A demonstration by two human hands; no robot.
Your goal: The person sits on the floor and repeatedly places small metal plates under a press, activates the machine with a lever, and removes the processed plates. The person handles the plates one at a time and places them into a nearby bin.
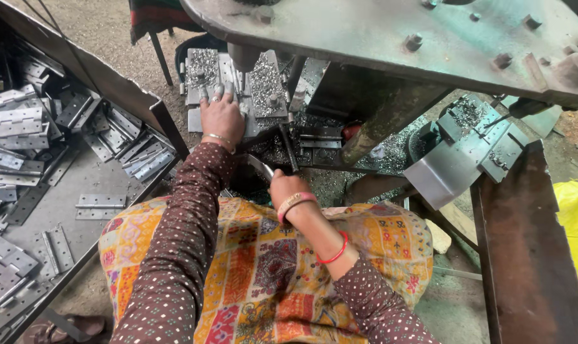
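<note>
Metal shavings cover the machine's surface point(263, 83). Left hand point(222, 114) reaches far forward, flat, fingers spread on a hinge plate point(203, 118) — its long side runs left-right. Right hand point(289, 190) stays low — grip closed around a metal handle point(261, 167) pointing up-left.

The right hand point(288, 188) hides its fingers and most of the metal piece point(261, 167) it grips.

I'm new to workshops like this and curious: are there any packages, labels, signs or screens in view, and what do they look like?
Crumpled yellow plastic bag with faint orange print: at the right edge, on the ground beside the rusty metal beam.
No labels, signs or screens show anywhere else.
</note>
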